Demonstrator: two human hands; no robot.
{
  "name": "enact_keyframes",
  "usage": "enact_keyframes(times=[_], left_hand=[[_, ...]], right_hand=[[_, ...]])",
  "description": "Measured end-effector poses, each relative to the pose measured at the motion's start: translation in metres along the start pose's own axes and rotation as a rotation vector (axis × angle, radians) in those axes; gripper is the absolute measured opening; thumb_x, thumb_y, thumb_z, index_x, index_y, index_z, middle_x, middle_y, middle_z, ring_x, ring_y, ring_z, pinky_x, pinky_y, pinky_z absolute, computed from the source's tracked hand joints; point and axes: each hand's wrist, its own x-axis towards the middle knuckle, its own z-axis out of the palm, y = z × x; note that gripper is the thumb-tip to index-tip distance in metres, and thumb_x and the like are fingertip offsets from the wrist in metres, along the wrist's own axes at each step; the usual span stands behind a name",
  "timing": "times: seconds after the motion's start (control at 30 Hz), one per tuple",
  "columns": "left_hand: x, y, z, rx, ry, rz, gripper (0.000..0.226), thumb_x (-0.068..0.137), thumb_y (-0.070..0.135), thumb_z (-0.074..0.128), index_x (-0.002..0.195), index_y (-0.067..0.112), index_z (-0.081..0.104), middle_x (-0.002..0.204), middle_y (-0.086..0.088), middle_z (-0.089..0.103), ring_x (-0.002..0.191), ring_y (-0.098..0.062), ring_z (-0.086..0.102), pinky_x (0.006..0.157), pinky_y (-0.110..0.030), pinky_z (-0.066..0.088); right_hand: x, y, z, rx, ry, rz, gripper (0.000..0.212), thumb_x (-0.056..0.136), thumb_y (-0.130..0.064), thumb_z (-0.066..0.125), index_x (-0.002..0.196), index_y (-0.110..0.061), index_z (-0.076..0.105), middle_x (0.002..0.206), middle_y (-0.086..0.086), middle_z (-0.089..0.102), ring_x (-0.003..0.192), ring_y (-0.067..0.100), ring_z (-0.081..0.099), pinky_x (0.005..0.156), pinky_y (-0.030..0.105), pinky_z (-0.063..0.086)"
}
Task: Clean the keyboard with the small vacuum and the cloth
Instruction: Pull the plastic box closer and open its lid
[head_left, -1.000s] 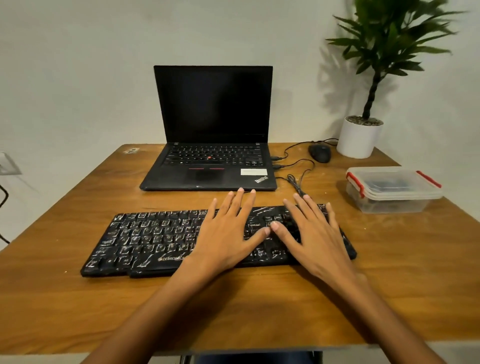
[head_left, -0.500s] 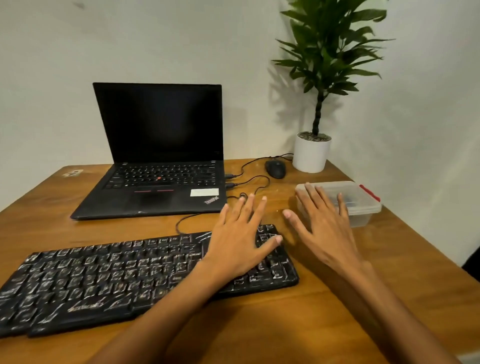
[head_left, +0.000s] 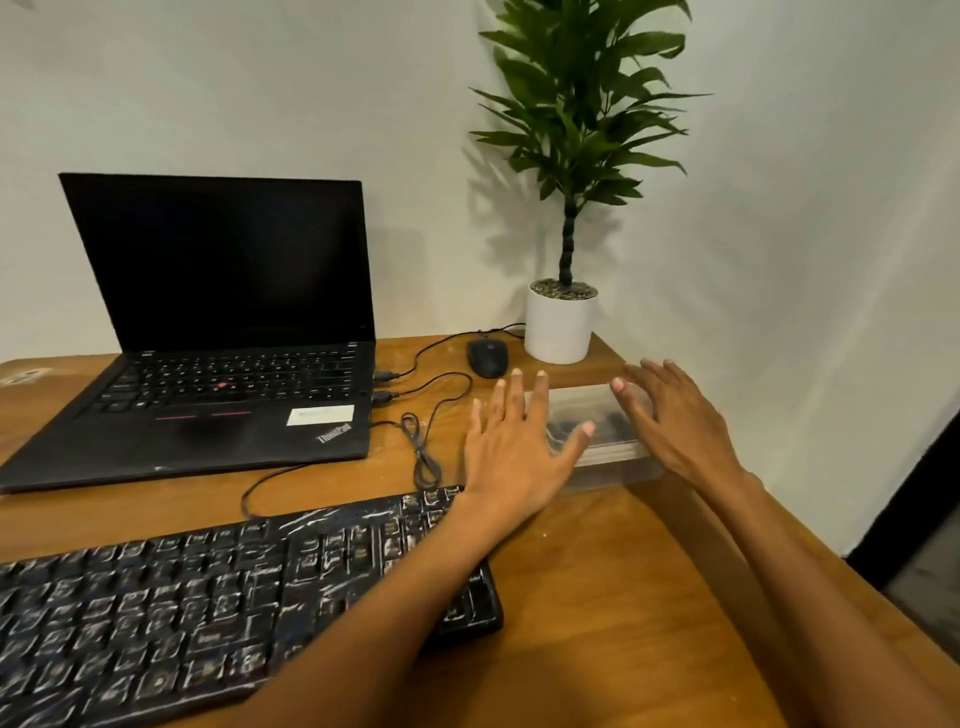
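A black keyboard (head_left: 208, 603) streaked with white dust lies at the lower left of the wooden desk (head_left: 597, 597). A clear plastic container (head_left: 592, 415) with something dark inside stands near the desk's right edge. My left hand (head_left: 514, 441) reaches over the container's left end with its fingers spread and straight. Over the right end is my right hand (head_left: 675, 415), also open with its fingers spread. The container is blurred, so I cannot tell whether either hand touches it. No vacuum or cloth shows in the open.
An open black laptop (head_left: 223, 332) stands at the back left, with cables (head_left: 423, 441) running from its right side. A black mouse (head_left: 487, 356) and a white pot with a green plant (head_left: 560, 322) stand at the back right by the wall.
Both hands left the keyboard and moved right and forward to the clear container. The view swung right, so the keyboard now sits at the lower left.
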Motion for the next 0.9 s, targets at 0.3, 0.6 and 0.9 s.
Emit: enact_keyframes(times=[0.3,0.6,0.9], left_hand=[[0.007,0.0,0.009,-0.239,0.002,-0.138,0.052,0.1,0.034,0.025,0.147,0.015,0.013,0.146,-0.011,0.034,0.129,-0.028,0.04,0.103,-0.042,0.035],[0.02,-0.011,0.004,-0.331,0.051,-0.228,0.035,0.099,0.034,0.029,0.117,0.008,0.045,0.105,-0.011,0.06,0.086,-0.024,0.056,0.057,-0.031,0.039],[0.022,-0.004,-0.004,-0.495,0.0,-0.249,0.032,0.096,0.016,0.036,0.069,0.013,0.052,0.066,-0.004,0.057,0.067,-0.021,0.059,0.064,-0.034,0.051]], right_hand=[[0.006,0.017,0.001,0.373,0.048,0.149,0.028,0.094,-0.016,0.049,0.117,-0.007,0.062,0.12,0.012,0.063,0.108,0.029,0.058,0.093,0.038,0.046],[0.009,0.027,0.001,0.58,0.04,0.208,0.024,0.094,-0.008,0.047,0.111,-0.006,0.064,0.111,0.008,0.064,0.092,0.016,0.057,0.079,0.024,0.046],[0.007,0.034,0.008,0.806,0.068,0.35,0.02,0.092,-0.009,0.052,0.102,-0.011,0.069,0.098,0.004,0.069,0.085,0.02,0.067,0.068,0.027,0.056]])
